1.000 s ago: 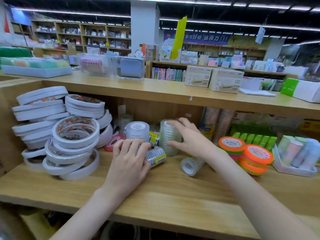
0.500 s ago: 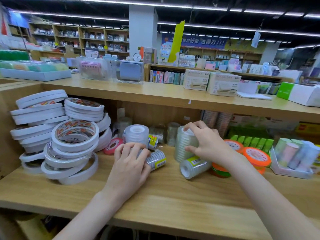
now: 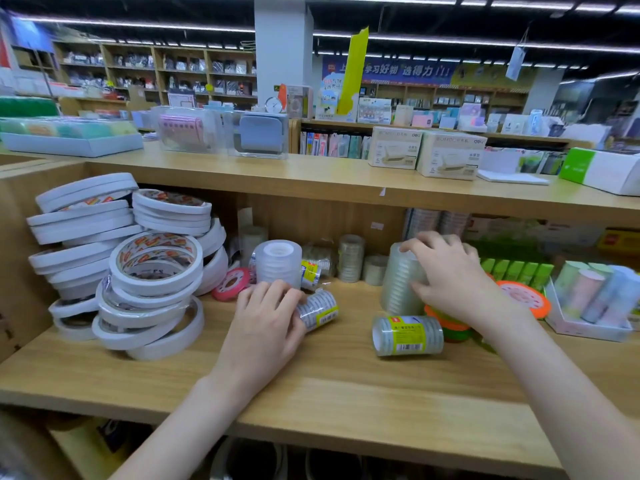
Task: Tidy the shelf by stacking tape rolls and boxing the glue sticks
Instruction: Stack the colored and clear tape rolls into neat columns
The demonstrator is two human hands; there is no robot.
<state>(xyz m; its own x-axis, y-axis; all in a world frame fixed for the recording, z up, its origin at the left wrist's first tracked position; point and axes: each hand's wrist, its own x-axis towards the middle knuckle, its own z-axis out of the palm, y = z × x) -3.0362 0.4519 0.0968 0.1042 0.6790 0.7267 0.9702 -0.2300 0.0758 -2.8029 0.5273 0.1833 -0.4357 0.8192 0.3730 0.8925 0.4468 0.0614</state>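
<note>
Your left hand (image 3: 266,327) lies palm down on the shelf (image 3: 311,382), fingers curled over a lying pack (image 3: 317,309) of clear tape with a yellow label. Just behind that pack stands an upright clear stack (image 3: 278,263), and left of the stack lies a pink roll (image 3: 231,284). Further left, the white rolls (image 3: 152,271) are heaped in leaning piles. Your right hand (image 3: 446,275) grips the top and side of a tall clear stack (image 3: 398,282), right of the lying pack. In front of that tall stack a second pack (image 3: 408,336) lies on its side, touching the orange rolls (image 3: 450,323). The green glue sticks (image 3: 516,271) stand at the back, right of your right hand.
</note>
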